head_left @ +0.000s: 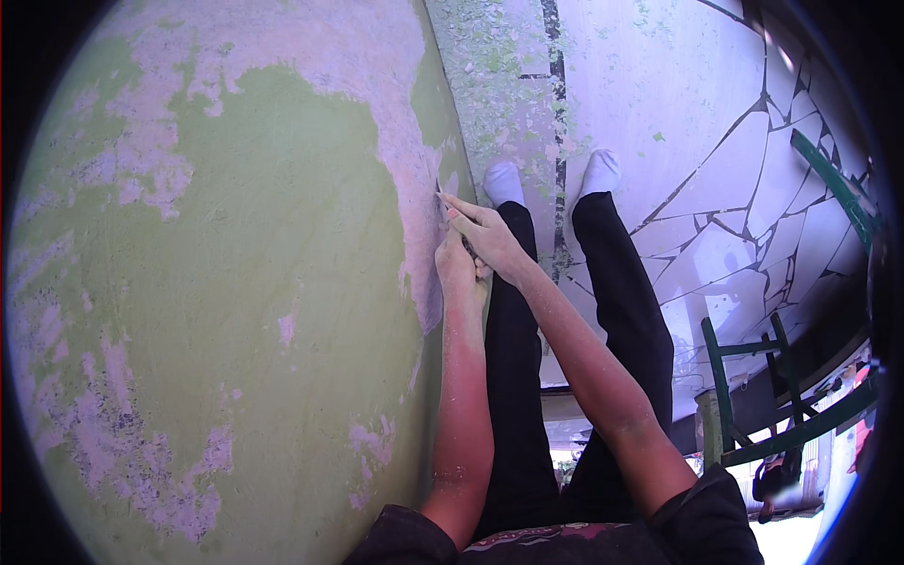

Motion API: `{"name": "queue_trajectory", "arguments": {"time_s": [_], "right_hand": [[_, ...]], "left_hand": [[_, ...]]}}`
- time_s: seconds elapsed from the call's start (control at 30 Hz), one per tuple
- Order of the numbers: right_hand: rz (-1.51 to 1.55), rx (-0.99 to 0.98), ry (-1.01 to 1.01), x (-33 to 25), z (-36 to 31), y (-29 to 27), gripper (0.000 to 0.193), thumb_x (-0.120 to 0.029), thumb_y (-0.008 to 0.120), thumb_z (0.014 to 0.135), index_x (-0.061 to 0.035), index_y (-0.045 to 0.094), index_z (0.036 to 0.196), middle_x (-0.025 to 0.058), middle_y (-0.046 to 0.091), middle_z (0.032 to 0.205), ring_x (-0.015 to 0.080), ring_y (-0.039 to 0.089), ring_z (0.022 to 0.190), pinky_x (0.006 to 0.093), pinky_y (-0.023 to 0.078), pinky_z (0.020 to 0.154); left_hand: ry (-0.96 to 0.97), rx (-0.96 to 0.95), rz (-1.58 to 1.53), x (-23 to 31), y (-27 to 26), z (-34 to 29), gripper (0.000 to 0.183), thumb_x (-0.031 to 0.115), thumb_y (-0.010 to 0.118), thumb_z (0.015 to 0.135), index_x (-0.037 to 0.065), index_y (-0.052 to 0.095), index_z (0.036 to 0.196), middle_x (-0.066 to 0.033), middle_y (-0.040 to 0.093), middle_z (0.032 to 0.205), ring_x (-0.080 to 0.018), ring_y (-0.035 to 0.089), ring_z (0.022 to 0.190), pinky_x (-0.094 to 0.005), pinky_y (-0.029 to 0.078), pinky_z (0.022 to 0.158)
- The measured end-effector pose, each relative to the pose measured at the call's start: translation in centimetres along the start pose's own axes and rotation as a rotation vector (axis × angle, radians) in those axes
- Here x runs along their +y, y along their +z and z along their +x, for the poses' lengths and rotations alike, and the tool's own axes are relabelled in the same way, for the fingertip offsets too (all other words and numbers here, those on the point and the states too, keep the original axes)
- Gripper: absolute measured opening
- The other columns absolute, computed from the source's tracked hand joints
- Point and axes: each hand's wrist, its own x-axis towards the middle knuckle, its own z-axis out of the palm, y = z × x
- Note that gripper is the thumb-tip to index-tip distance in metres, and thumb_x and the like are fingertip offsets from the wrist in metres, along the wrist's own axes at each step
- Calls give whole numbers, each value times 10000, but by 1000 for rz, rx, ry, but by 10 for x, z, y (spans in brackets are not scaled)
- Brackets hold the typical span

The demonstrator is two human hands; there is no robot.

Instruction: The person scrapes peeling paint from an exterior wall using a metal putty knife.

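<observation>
On my left stands a wall (282, 198) with green paint, partly stripped to a pale pinkish layer. My left hand (456, 266) is closed low beside it, fingers wrapped round the handle of a scraper (439, 192). Only the scraper's thin, dull blade edge shows, at the border of the bare strip; the handle is mostly hidden. My right hand (488, 237) lies over the left from the right side, its index finger stretched along the blade and its other fingers curled in. Pale dust coats both hands and forearms.
Green and white paint flakes (485, 104) litter the floor along the wall's foot. My white-socked feet (600, 172) stand on pale paving with dark joints (702, 155). At the right are a green metal frame (749, 348) and a green bar (833, 184).
</observation>
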Motion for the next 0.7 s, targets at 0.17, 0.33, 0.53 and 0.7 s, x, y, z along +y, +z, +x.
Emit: {"name": "queue_trajectory", "arguments": {"time_s": [0.17, 0.33, 0.53, 0.7], "right_hand": [[-233, 34, -36, -16, 31, -6, 481, -260, 518, 998, -85, 448, 1441, 12, 657, 893, 13, 474, 622, 183, 447, 587], [-189, -89, 47, 10, 24, -43, 507, -202, 532, 943, -79, 467, 1430, -5, 616, 875, 35, 518, 636, 199, 443, 533], [-287, -124, 98, -15, 38, -38, 582, -187, 537, 885, -98, 443, 1453, -8, 595, 867, 47, 534, 686, 213, 463, 557], [-255, -164, -11, 0, 21, -34, 616, -147, 479, 871, -113, 398, 1481, -5, 569, 836, 51, 517, 599, 211, 458, 508]], "left_hand": [[-1, 14, -13, 7, 5, 26, 255, 313, 520, 986, 86, 543, 870, 6, 496, 655, -66, 415, 403, -221, 299, 327], [53, 62, -98, -23, 38, 1, 312, 329, 504, 1003, 69, 472, 834, 14, 435, 603, -76, 398, 386, -246, 287, 320], [146, 33, -121, -26, 32, 23, 288, 299, 488, 1007, 57, 441, 860, 5, 430, 594, -81, 406, 396, -251, 289, 337], [148, 162, -53, -32, 36, 3, 258, 266, 497, 1000, 58, 425, 866, 3, 431, 594, -85, 412, 401, -255, 292, 352]]}}
